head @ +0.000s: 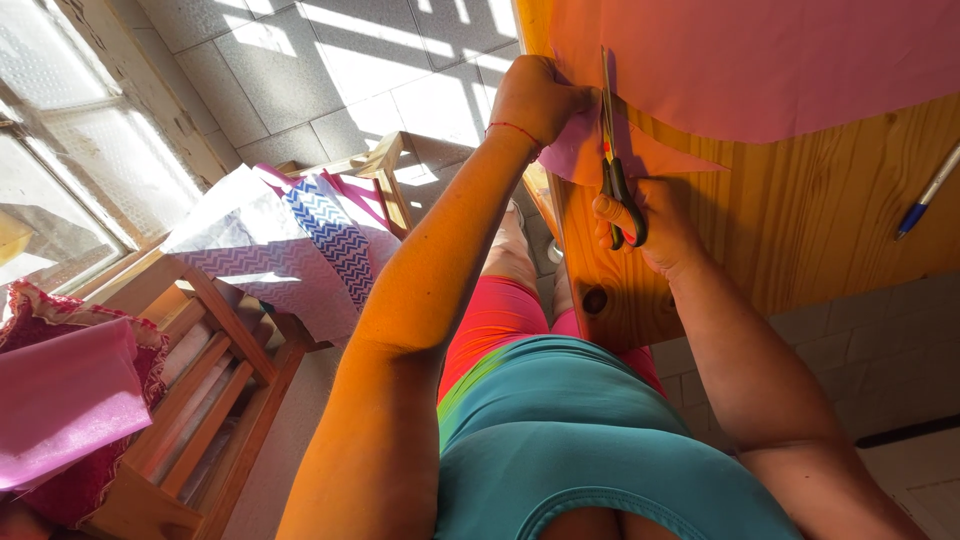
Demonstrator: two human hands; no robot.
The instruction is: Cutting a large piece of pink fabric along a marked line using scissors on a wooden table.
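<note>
A: What is seen nearest the camera?

B: A teal top [590,440] is seen at the bottom of the view, with pink shorts [500,315] just beyond it. Both forearms are stretched away from the body toward a wooden table [800,230].

A: What is held by the right hand?

B: A pair of scissors [612,170] with dark handles is gripped by the right hand [655,225]; the fingers are threaded through the loops and closed around them. The blades are pointed away from the body and are set into the edge of a pink sheet [760,60].

A: And the left hand?

B: The left hand [535,95] is curled shut on the pink sheet just beside the blades, at the table's edge. A thin red cord [515,128] is worn at that wrist.

A: Where is the sheet placed?

B: It is spread over the far part of the table, with a cut flap [640,155] hung down near the scissors, between the two hands.

A: What else is found on the table?

B: A pen with a blue tip [925,195] is laid on the bare wood, well apart from the hands.

A: And farther off?

B: A wooden rack [215,385] is stood on the tiled floor [330,60] to the left, with patterned papers [300,235] laid across it, one marked with blue zigzags. A glossy pink sheet [60,400] is seen at the left edge, and a sunlit window [70,150] beyond it.
</note>
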